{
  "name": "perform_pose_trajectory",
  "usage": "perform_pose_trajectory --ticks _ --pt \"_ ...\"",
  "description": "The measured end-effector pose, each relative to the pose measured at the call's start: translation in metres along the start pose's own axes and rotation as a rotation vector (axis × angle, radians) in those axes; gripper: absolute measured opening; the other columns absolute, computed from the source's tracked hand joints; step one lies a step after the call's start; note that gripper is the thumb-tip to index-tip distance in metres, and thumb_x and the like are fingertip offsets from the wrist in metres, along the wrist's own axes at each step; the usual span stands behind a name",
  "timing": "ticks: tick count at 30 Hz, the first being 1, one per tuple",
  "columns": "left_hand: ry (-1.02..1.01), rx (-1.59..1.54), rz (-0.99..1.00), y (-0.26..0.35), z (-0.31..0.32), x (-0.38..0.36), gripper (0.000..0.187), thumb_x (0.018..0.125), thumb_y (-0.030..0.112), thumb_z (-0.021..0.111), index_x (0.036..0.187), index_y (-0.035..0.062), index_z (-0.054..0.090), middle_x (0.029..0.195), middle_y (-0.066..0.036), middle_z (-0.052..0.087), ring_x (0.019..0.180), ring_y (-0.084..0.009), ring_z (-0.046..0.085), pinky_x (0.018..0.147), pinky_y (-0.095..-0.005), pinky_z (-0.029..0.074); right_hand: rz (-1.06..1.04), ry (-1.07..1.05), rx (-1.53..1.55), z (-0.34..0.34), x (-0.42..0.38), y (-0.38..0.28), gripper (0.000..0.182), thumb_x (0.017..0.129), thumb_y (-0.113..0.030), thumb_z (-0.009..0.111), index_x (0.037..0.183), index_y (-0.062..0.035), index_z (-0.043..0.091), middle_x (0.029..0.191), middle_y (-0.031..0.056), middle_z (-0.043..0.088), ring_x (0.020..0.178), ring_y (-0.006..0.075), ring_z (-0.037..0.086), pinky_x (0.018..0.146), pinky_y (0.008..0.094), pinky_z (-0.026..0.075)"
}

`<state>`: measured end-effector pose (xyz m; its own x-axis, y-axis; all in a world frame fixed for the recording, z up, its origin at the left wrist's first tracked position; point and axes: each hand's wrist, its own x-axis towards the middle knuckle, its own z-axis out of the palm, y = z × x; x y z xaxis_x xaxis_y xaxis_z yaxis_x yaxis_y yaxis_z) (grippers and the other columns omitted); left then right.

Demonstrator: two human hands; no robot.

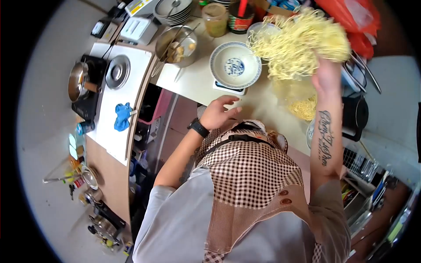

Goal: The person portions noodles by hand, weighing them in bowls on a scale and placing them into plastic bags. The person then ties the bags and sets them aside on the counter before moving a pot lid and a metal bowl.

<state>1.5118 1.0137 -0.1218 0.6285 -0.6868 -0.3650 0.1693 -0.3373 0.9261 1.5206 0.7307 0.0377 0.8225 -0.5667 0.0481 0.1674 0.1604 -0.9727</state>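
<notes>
My right hand (328, 76) is closed on a large bundle of thin yellow noodles (302, 41), lifted above the right side of the counter; the noodles hide most of the fingers. Below them more noodles (303, 108) lie by a translucent plastic bag (291, 90). A white bowl with a blue pattern (235, 65) stands upright on a small scale (229, 87), left of the bundle. Near the counter's front edge, just below the scale, my left hand (219, 113) hovers with fingers apart, holding nothing.
Left of the bowl are a metal pot (176, 46) with utensils and a stack of plates (173, 13). Jars (215, 21) and a red plastic bag (351, 19) stand at the back. On the left counter sit a saucepan (78, 83), a metal lid (118, 71) and a blue cloth (123, 117).
</notes>
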Motion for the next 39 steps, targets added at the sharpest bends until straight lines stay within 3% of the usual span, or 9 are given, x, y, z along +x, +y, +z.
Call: perform_pose_trajectory --ticks 5,11,21,25,28,29,33,36,39 --pt "0.059 -0.061 0.025 -0.025 -0.027 0.015 0.057 0.093 0.028 0.068 0.140 0.0011 0.049 0.138 -0.016 0.054 0.124 -0.0239 0.055 0.098 -0.0357 0.050 0.274 -0.230 -0.368 0.032 0.015 0.125 0.051 0.081 0.002 0.065 0.130 0.0041 0.052 0.117 0.0134 0.066 0.105 0.0193 0.064 0.090 0.0314 0.051" --pt "0.088 -0.196 0.093 -0.036 -0.042 0.013 0.052 0.091 0.027 0.068 0.136 0.0038 0.054 0.138 -0.016 0.054 0.122 -0.0269 0.055 0.097 -0.0362 0.048 -0.073 -0.463 -1.263 0.039 -0.014 0.148 0.045 0.086 -0.012 0.067 0.129 -0.0037 0.056 0.116 0.0175 0.065 0.104 0.0246 0.065 0.086 0.0330 0.053" --pt "-0.036 -0.278 -0.086 -0.071 -0.085 -0.015 0.036 0.096 0.022 0.066 0.124 0.0002 0.060 0.108 -0.002 0.066 0.097 -0.0094 0.061 0.089 -0.0252 0.049 0.221 -0.286 -0.998 -0.004 -0.078 0.102 0.030 0.089 -0.022 0.067 0.107 0.0007 0.066 0.084 0.0096 0.069 0.070 0.0149 0.065 0.065 0.0288 0.052" --pt "0.030 -0.234 -0.133 -0.082 -0.099 -0.033 0.034 0.095 0.022 0.066 0.120 -0.0004 0.063 0.102 -0.003 0.068 0.092 -0.0098 0.061 0.085 -0.0253 0.050 1.003 -0.456 -1.061 -0.013 -0.080 0.081 0.035 0.088 -0.024 0.067 0.112 0.0021 0.065 0.096 0.0168 0.069 0.088 0.0247 0.069 0.077 0.0329 0.054" --pt "0.060 -0.237 -0.116 -0.084 -0.100 -0.034 0.034 0.095 0.024 0.066 0.119 -0.0004 0.064 0.100 -0.004 0.069 0.088 -0.0104 0.061 0.081 -0.0258 0.050 0.212 -0.411 -1.519 -0.062 -0.084 0.126 0.046 0.087 -0.025 0.067 0.124 0.0013 0.060 0.120 0.0243 0.062 0.111 0.0352 0.062 0.095 0.0392 0.049" --pt "0.047 -0.231 -0.142 -0.079 -0.100 -0.034 0.034 0.096 0.022 0.065 0.120 -0.0008 0.063 0.102 -0.003 0.068 0.091 -0.0100 0.061 0.084 -0.0258 0.050 0.232 -0.313 -1.469 -0.066 -0.076 0.126 0.055 0.086 -0.028 0.066 0.132 0.0012 0.055 0.136 0.0280 0.051 0.124 0.0403 0.052 0.106 0.0420 0.041" --pt "0.034 -0.220 -0.146 -0.062 -0.094 -0.024 0.034 0.097 0.022 0.063 0.122 -0.0005 0.062 0.104 -0.002 0.067 0.094 -0.0093 0.060 0.087 -0.0253 0.049 0.431 -0.281 -1.556 -0.056 -0.062 0.112 0.052 0.086 -0.028 0.065 0.129 0.0005 0.057 0.126 0.0243 0.059 0.117 0.0375 0.058 0.099 0.0414 0.046" --pt "0.026 -0.214 -0.166 -0.057 -0.091 -0.016 0.034 0.097 0.023 0.064 0.122 0.0005 0.063 0.103 -0.002 0.067 0.093 -0.0083 0.059 0.085 -0.0249 0.049 1.140 -0.361 -1.047 -0.032 -0.064 0.094 0.052 0.085 -0.029 0.065 0.128 0.0005 0.058 0.119 0.0213 0.063 0.114 0.0352 0.060 0.096 0.0402 0.048" --pt "0.027 -0.196 -0.153 -0.055 -0.089 -0.012 0.033 0.097 0.023 0.064 0.122 0.0007 0.063 0.102 -0.001 0.066 0.091 -0.0084 0.059 0.084 -0.0251 0.049 1.269 -0.525 -1.085 -0.049 -0.081 0.115 0.054 0.083 -0.031 0.067 0.127 -0.0002 0.059 0.112 0.0192 0.067 0.111 0.0358 0.062 0.094 0.0417 0.049"
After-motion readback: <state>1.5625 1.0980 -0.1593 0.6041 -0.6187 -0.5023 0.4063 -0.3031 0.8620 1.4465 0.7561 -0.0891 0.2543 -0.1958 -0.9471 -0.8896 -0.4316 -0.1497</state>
